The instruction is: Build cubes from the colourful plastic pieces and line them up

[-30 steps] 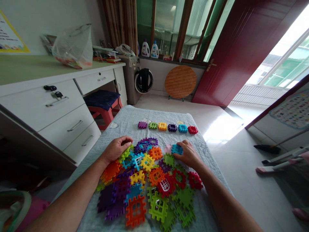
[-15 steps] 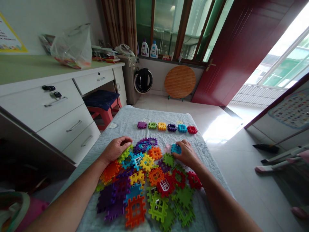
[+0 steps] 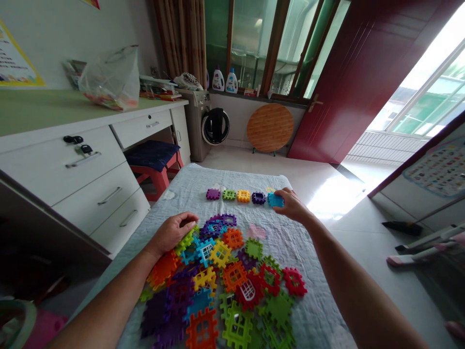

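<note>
"What are you holding?"
"I'm clamping my right fingers (image 3: 287, 195) on a blue piece (image 3: 275, 199), just right of the dark purple piece (image 3: 258, 198)."
"And the left?"
"My left fingers (image 3: 186, 216) are curling beside a green piece (image 3: 186, 242); whether they're gripping, I can't tell."

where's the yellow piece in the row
Head view, just right of centre: the yellow piece sits between the green piece and the dark purple piece.
</note>
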Motion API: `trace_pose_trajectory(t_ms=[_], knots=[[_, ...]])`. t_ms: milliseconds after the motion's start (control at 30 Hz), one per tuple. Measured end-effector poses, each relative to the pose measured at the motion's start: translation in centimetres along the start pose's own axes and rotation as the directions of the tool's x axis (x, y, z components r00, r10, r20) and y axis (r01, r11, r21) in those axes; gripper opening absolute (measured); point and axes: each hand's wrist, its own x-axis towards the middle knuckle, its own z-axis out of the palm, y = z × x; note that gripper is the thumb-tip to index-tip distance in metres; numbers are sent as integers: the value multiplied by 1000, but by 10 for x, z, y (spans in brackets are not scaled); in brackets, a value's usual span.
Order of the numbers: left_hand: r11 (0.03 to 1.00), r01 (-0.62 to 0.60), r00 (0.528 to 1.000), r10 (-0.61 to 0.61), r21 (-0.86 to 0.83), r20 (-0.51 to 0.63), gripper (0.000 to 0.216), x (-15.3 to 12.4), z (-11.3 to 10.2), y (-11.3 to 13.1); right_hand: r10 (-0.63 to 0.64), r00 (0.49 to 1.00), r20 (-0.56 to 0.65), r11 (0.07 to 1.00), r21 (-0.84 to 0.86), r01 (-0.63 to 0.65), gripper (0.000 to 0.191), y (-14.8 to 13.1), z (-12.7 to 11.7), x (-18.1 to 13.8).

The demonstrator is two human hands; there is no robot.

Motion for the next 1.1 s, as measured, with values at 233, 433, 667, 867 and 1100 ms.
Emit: trace_pose_trajectory(t_ms=[233,433,667,867,1100], knots=[[1000,-3,1000,3,1,-2,32,1,-1,1,33,989,143,998,-59,-25,49,38,4,52],[1000,14,1000,-14,-25,-2,32,1,-1,3,-35,978,203,996,-72,50,48,48,10,60],[1000,20,1000,-20,-17,11,31,1,-2,1,31,975,219,996,-93,-11,52,48,18,57],[1000,18,1000,-17,-19,11,32,1,-2,0,29,996,89,999,-46,-25,70,38,13,45],[1000,-7,1000,7,-22,13,31,-1,-2,2,-149,985,87,981,139,136,50,-18,4,-15]])
